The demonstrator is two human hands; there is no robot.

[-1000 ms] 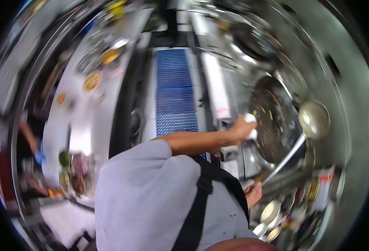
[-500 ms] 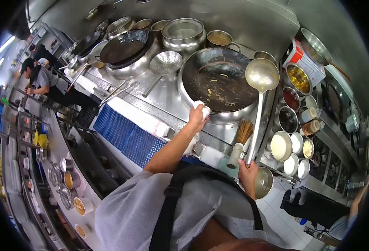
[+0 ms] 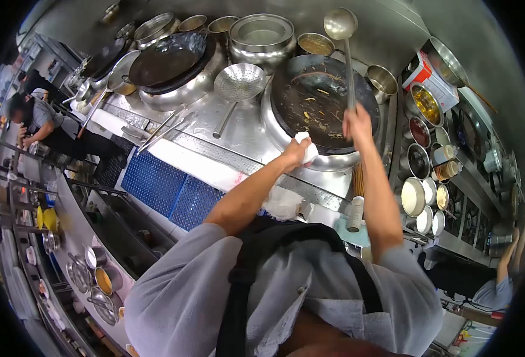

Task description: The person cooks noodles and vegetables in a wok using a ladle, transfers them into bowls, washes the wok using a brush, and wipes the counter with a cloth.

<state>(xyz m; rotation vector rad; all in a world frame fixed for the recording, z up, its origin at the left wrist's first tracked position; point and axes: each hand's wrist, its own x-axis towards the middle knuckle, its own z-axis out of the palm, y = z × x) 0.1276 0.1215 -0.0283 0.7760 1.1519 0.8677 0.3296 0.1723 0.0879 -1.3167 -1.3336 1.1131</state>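
1. Left hand (image 3: 297,154): closed, gripping a folded white cloth (image 3: 307,149) at the near rim of the dark wok (image 3: 325,107). Whether the cloth presses on the rim cannot be told.
2. Right hand (image 3: 357,126): closed, fingers wrapped around the handle of a metal ladle (image 3: 340,24). The handle passes over the right part of the wok; the ladle's bowl is at the far end, away from the person.
3. Wok: directly ahead of both hands, seated in a metal ring on the steel counter (image 3: 200,134). Yellowish scraps lie scattered on its inner surface.
4. Perforated skimmer (image 3: 239,83): on the counter, left of the wok, handle toward the person; neither hand touches it.
5. Bristle brush (image 3: 356,205): near side of the wok, below the right forearm in view, bristles toward the wok.
6. Containers of sauces and seasonings (image 3: 413,197): grouped right of the right arm.
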